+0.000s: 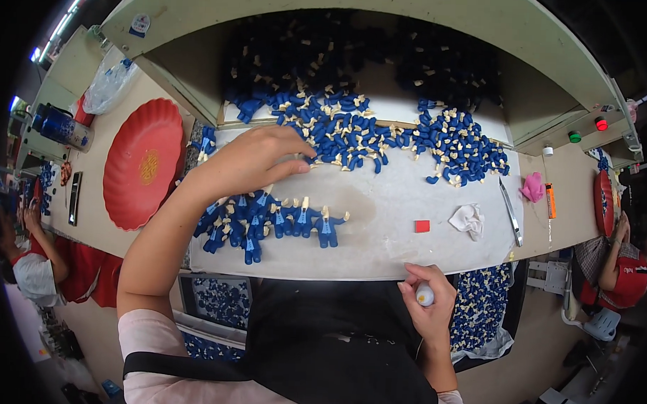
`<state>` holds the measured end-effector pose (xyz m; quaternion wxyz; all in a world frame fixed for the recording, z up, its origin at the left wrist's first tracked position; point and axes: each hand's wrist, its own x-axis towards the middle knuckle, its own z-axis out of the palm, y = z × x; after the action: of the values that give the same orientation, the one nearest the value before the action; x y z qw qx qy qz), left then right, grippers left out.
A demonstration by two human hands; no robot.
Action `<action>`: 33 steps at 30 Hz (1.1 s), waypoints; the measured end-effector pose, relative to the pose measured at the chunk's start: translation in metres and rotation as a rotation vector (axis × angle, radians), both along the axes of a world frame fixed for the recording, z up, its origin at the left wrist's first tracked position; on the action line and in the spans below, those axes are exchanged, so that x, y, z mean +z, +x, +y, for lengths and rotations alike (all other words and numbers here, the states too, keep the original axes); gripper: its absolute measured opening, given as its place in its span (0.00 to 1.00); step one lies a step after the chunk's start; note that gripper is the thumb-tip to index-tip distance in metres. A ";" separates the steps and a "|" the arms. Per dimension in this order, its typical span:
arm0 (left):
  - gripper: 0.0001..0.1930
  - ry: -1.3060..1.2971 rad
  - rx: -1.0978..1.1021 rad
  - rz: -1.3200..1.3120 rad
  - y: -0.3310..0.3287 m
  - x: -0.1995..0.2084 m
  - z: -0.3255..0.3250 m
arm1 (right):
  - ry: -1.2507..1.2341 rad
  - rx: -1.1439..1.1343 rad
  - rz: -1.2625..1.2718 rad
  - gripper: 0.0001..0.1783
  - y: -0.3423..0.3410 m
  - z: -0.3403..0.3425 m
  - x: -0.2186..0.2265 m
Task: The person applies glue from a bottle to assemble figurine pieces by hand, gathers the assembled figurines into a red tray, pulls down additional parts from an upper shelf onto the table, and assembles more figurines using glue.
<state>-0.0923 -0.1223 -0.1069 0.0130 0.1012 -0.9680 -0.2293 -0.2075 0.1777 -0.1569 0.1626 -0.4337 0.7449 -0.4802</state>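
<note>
A round red ribbed plastic plate point(143, 164) sat at far left on the pale tabletop point(394, 233). Your left hand point(254, 160) reached forward, fingers spread flat, touching the heap of small blue-and-cream plastic figurines point(354, 132). Just below it lay a row of sorted blue figurines point(273, 221). A small red square point(422, 226) and crumpled white cloth point(468, 218) lay further right. Your right hand point(427, 302) was closed around a small white rounded object point(425, 294) at the tabletop's near edge.
</note>
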 end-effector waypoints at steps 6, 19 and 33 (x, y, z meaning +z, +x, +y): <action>0.10 -0.212 0.242 0.174 -0.106 -0.001 -0.029 | 0.012 -0.010 -0.007 0.16 -0.003 0.006 -0.002; 0.13 -0.382 0.610 0.299 -0.162 -0.008 -0.054 | 0.022 -0.126 -0.202 0.25 -0.002 0.021 -0.008; 0.23 1.617 0.321 0.194 -0.007 -0.029 0.156 | -0.431 0.142 -0.730 0.23 0.012 0.012 0.027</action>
<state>-0.0989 0.0333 -0.1363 0.0523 0.1957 -0.4730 -0.8574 -0.1951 0.1899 -0.1297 0.3541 -0.3096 0.4894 -0.7344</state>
